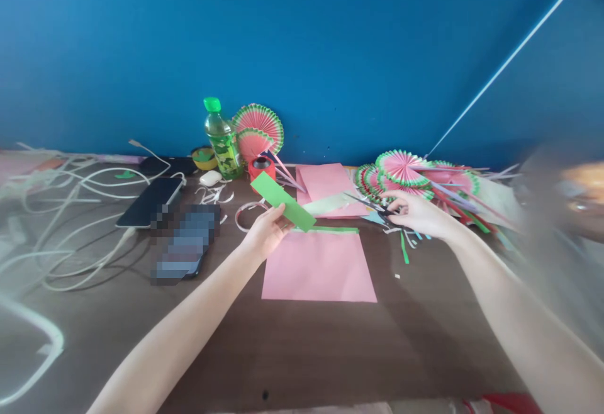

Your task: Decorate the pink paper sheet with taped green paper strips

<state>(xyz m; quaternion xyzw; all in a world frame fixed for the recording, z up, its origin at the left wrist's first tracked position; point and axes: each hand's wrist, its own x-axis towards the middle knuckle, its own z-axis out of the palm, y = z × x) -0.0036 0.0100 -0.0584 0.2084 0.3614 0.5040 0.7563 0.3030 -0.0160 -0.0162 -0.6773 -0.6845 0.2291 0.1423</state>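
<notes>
My left hand (pixel 268 230) pinches a flat green paper strip (pixel 283 201), tilted down to the right above the table. My right hand (pixel 415 211) is closed on a pair of dark-handled scissors (pixel 377 208), whose blades point left, apart from the green strip. Below my left hand lies a pink paper sheet (pixel 321 269) with a narrow green band (pixel 330 230) along its far edge. Between the hands shows a pale strip (pixel 328 204); I cannot tell what it rests on. More pink sheets (pixel 325 181) lie behind it.
Folded pink-and-green paper fans (pixel 401 168) pile at the right; others (pixel 257 124) lean on the blue wall near a green-capped bottle (pixel 221 143). A red tape roll (pixel 262 170), two phones (pixel 151 203) and tangled white cables (pixel 89 275) occupy the left. Paper scraps (pixel 404 247) lie near my right hand.
</notes>
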